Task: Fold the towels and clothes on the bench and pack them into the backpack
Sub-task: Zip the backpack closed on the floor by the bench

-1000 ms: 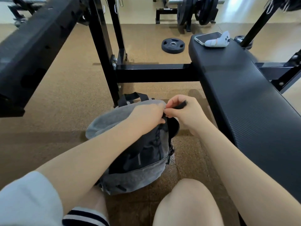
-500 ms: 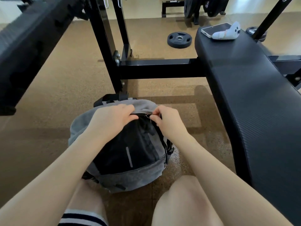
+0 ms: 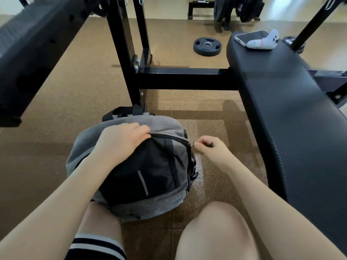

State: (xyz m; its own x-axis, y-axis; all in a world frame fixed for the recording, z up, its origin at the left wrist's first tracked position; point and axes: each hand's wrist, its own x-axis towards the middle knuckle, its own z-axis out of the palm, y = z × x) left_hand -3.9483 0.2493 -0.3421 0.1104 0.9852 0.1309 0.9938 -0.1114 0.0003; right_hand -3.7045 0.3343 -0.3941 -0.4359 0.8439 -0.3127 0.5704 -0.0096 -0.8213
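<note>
The person's forearms are bare, with no sleeves reaching the left hand [image 3: 122, 141] or the right hand [image 3: 210, 149]. Both knees are bare. A dark navy garment hem with white stripes [image 3: 95, 248] covers the left thigh.

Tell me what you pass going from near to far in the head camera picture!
Knee → backpack → black crossbar → weight plate → weight rack.
</note>
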